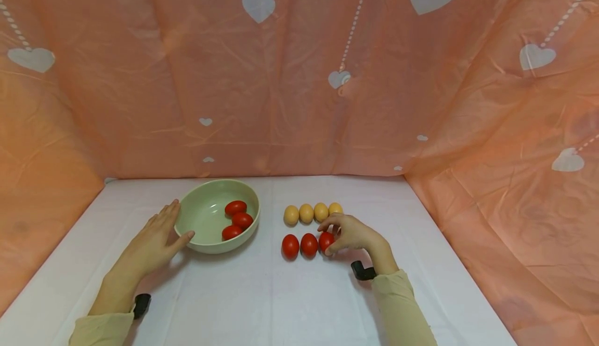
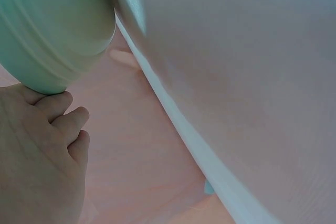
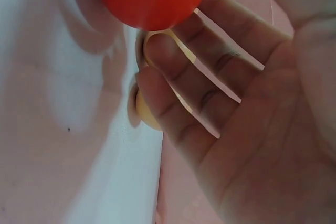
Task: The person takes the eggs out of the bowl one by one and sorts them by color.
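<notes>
My left hand (image 1: 147, 247) rests against the left side of a pale green bowl (image 1: 196, 216), thumb at its front rim and fingers along its outer wall. Three glossy red egg-shaped pieces lie inside, toward the right. In the left wrist view, the fingertips touch the bowl's underside curve. Right of the bowl, three more red egg-shaped pieces stand in a row. My right hand (image 1: 355, 234) pinches the rightmost red egg-shaped piece (image 1: 325, 242), thumb in front and fingers behind. The right wrist view shows that red piece up against the fingers; the thumb is hidden there.
Behind the red row sits a row of several yellow egg-shaped pieces (image 1: 306, 213), the rightmost partly close to my right fingers. White cloth covers the table (image 1: 224, 299). Orange curtains (image 1: 299, 101) with white hearts enclose the back and sides.
</notes>
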A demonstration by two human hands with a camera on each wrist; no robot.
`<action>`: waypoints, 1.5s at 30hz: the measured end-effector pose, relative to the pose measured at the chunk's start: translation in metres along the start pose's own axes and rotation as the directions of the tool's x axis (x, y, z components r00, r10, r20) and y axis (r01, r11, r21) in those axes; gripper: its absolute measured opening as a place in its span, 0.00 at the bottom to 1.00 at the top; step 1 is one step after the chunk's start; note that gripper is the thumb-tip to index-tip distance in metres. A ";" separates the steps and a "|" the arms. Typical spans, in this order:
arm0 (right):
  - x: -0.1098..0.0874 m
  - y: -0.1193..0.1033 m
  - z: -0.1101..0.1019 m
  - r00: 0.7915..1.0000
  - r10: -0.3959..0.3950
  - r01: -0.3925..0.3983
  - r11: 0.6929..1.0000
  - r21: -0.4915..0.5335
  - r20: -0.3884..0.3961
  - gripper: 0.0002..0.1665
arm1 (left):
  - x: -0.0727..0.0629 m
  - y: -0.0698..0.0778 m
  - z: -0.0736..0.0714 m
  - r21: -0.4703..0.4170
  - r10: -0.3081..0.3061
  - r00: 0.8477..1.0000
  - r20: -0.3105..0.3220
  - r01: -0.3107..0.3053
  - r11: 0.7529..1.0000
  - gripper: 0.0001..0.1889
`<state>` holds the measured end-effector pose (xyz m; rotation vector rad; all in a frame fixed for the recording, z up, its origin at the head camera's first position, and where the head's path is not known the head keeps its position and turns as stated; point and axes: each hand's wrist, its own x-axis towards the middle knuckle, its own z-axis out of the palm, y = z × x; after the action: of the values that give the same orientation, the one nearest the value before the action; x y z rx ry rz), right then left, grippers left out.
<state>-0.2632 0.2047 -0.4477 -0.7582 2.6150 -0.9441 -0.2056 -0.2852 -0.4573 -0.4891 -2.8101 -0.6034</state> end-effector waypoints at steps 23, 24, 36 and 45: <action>-0.002 -0.002 -0.003 0.999 -0.024 0.024 1.000 0.005 -0.022 0.32 | -0.001 -0.001 -0.001 -0.002 -0.018 1.000 0.024 0.018 1.000 0.47; -0.002 -0.002 -0.003 0.999 -0.032 0.032 0.999 0.008 -0.036 0.32 | -0.001 -0.001 -0.001 -0.001 -0.016 1.000 0.021 0.016 1.000 0.47; 0.012 -0.023 0.007 0.920 -0.155 0.166 0.986 -0.001 -0.360 0.29 | -0.001 -0.003 -0.001 0.012 -0.007 1.000 0.008 0.007 1.000 0.47; 0.018 -0.049 0.025 0.822 -0.211 0.244 0.970 -0.008 -0.529 0.25 | 0.001 -0.001 0.000 -0.001 -0.008 1.000 0.010 0.008 1.000 0.47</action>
<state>-0.2497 0.1500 -0.4360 -0.9196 2.9779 -1.4782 -0.2066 -0.2854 -0.4578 -0.4826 -2.8223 -0.6059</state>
